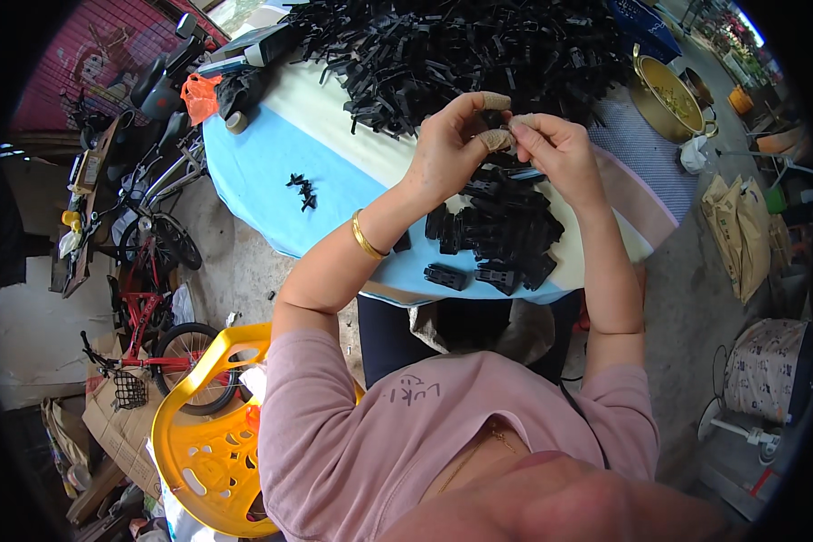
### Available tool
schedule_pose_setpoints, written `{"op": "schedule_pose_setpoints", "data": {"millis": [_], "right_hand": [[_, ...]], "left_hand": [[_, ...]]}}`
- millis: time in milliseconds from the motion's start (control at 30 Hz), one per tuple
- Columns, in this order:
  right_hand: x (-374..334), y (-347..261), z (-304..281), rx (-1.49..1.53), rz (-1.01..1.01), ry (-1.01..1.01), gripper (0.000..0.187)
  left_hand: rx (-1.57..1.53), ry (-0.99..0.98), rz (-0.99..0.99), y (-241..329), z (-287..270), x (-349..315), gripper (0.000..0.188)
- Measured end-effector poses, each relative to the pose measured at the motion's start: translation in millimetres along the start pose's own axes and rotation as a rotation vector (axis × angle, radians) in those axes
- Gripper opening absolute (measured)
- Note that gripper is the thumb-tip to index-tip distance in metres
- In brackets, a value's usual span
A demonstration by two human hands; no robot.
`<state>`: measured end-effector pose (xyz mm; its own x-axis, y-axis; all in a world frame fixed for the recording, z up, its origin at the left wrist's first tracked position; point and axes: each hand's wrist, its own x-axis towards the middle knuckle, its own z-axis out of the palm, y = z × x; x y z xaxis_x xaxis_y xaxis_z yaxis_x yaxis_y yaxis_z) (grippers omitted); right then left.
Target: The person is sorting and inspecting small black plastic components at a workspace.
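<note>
My left hand [450,149] is closed, with taped thumb and index finger around a small black plastic piece [494,118]. Close against it, my right hand [558,155] has its thumb and fingers pinched together at that piece. Whatever sits between the right fingertips is too small to make out. Below my hands, several black plastic buckle-like clips [497,230] lie grouped near the table's front edge. A big heap of loose black plastic parts [461,54] covers the far side of the table.
A striped cloth covers the round table [271,172], with a few small black bits [303,191] at left. A brass-coloured pot [667,98] stands far right. An orange bag [200,95] lies far left. A yellow chair [210,443] and red bicycle [144,330] are on my left.
</note>
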<state>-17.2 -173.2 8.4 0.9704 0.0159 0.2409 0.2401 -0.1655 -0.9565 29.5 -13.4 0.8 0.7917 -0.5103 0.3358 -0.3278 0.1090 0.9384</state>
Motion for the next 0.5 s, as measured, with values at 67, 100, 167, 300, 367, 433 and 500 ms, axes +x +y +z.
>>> {"op": "schedule_pose_setpoints", "data": {"millis": [67,100,167,300,367,433,500], "right_hand": [[-0.4,0.2,2.6,-0.045,0.034,0.019,0.015],[-0.3,0.7,3.7,-0.044,0.035,0.02,0.015],[0.2,2.3,6.5,-0.025,0.062,0.032,0.013],[-1.7,-5.9,6.2,-0.087,0.044,0.043,0.015],[3.3,-2.6,-7.1,0.044,0.032,-0.071,0.015],[6.3,3.0,-22.2,0.125,-0.007,-0.089,0.015],[5.7,0.6,-31.4,0.219,-0.025,-0.079,0.016]], "left_hand": [[0.013,0.024,0.029,-2.3,0.4,-1.8,0.029],[0.024,0.047,0.057,-2.8,1.2,-2.7,0.027],[0.1,0.069,0.125,-0.1,3.3,-5.3,0.026],[0.297,0.072,0.311,6.0,0.5,-3.2,0.025],[0.26,-0.031,0.208,17.6,-1.2,-0.8,0.028],[0.229,-0.123,0.098,22.3,-8.1,-1.9,0.03],[-0.042,-0.425,0.043,16.3,-18.5,2.9,0.033]]}}
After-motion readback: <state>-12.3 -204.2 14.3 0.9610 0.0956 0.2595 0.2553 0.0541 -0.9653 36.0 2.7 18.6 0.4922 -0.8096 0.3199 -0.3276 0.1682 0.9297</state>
